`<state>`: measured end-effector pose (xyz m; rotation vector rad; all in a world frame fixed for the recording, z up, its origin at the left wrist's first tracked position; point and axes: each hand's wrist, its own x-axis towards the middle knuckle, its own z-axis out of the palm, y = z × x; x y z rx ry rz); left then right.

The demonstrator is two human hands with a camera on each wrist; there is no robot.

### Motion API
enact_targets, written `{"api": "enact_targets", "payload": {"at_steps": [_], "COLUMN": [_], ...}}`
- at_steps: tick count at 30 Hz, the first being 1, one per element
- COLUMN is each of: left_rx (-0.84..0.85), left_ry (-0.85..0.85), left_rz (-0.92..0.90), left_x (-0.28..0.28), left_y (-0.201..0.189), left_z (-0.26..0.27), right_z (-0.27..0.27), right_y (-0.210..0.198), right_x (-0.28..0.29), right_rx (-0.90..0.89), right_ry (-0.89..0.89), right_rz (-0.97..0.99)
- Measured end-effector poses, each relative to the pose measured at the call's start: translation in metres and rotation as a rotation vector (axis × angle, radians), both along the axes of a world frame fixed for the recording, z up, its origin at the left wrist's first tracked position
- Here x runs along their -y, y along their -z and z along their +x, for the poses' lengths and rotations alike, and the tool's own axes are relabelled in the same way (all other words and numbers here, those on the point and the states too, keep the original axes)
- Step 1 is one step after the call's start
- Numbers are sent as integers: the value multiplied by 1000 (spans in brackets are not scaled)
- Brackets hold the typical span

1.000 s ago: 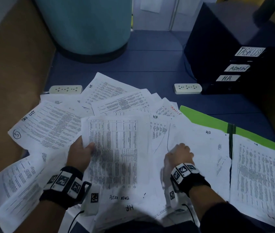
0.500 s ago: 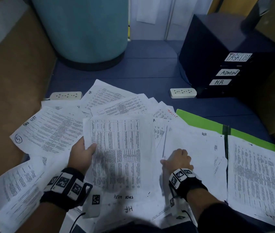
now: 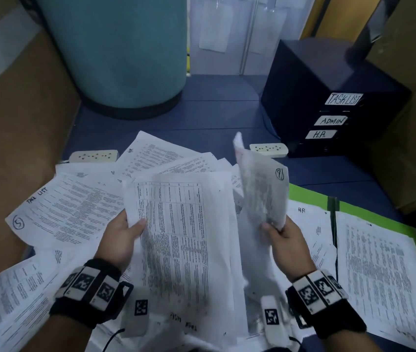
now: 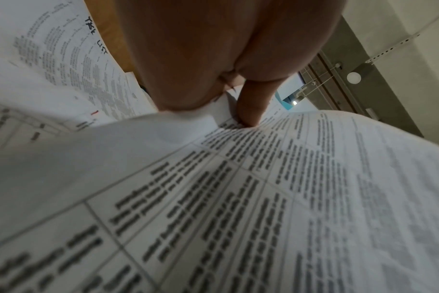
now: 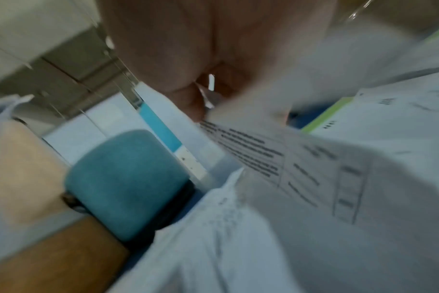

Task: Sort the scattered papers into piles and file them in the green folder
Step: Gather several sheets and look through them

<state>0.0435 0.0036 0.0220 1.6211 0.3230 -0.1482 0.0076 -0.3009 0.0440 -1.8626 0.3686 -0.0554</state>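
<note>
Mid-sort: both hands hold paper, green folder (image 3: 377,212) lies open with sheets already on it.

Scattered papers (image 3: 74,212) fan out left of the folder. Left hand (image 3: 119,236) pinches the table-print sheet (image 3: 176,237) by its left edge, thumb on top. Right hand (image 3: 282,237) grips a single sheet (image 3: 263,189) by its bottom edge, just left of the folder; a second ago that hand lay flat on the pile, now the sheet stands nearly upright. Paper looks light, floppy and slippery in stacks: best held at the edge.

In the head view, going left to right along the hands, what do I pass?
Task list sheet → left hand → table sheet → lifted sheet → right hand → green folder.
</note>
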Motion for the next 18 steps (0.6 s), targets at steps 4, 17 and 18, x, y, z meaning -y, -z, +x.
{"api": "enact_targets", "payload": {"at_steps": [4,17,18], "left_rx": [29,-77,-96], "left_ry": [60,123,111], "left_rz": [-92,-105,-134], "left_x": [10,17,20], "left_y": [-9,12,10], "left_z": [8,15,15], "right_z": [-5,-8,-9], "right_y": [-28,5,6], "right_x": [-23,-25,-23], "right_rx": [-109,-373,-389], "right_ry": [-172,-13,-2], "right_rz": [395,763,782]}}
